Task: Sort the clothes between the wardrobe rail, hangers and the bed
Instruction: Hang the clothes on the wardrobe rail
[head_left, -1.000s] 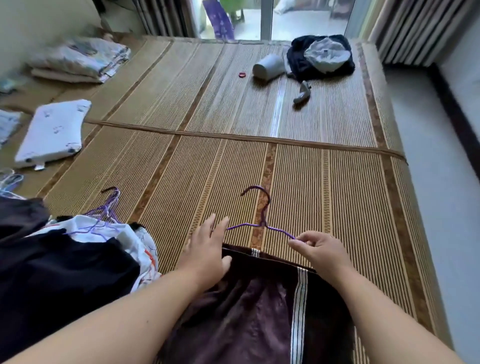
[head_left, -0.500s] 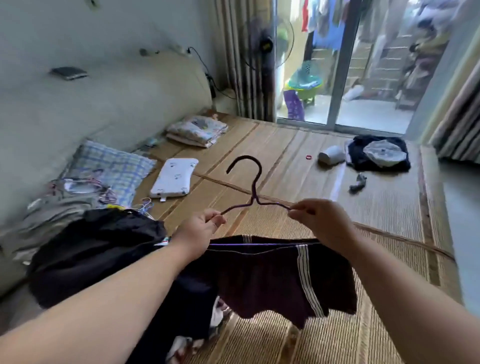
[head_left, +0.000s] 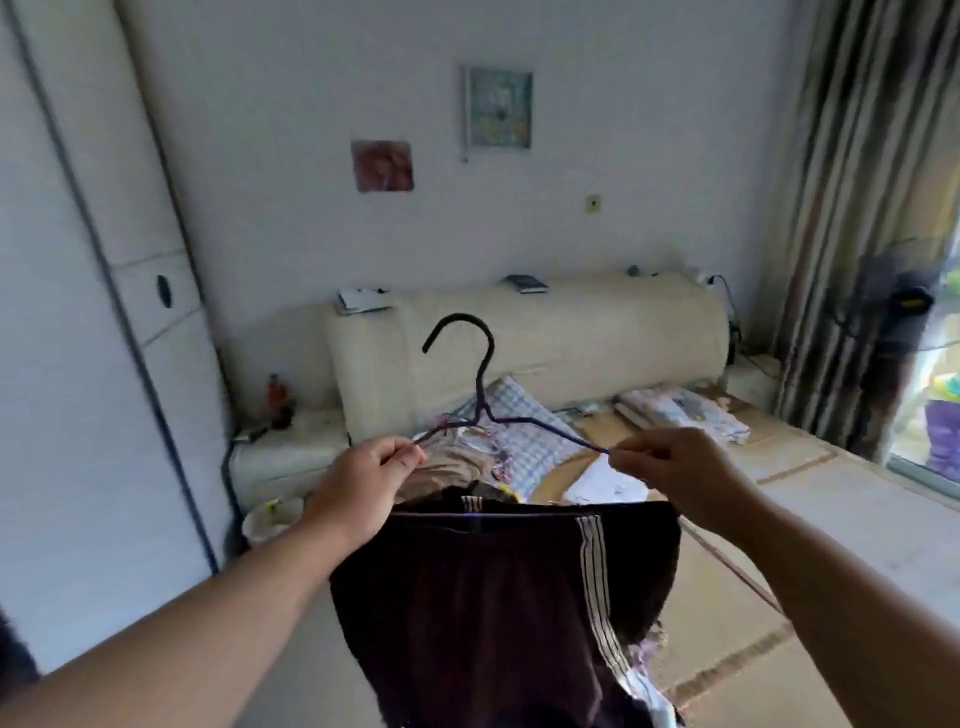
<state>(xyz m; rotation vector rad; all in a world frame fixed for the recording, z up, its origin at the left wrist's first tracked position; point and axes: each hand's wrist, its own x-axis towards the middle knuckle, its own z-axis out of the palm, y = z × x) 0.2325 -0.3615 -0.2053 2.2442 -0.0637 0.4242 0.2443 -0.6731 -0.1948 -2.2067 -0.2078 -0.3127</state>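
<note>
Shorts (head_left: 493, 597) on hanger (head_left: 482, 387) in both hands (head_left: 358, 480) (head_left: 675, 467)

Mat-covered bed (head_left: 857, 525): checked pillow (head_left: 524, 439) by headboard (head_left: 571, 332), folded bedding (head_left: 680, 421) near it, white pad (head_left: 602, 480) in front.

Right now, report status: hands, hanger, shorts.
Left hand pinches the hanger at its left end, right hand at its right end. Shorts draped over the bar, held in the air. Hook upright, touching nothing.
</note>
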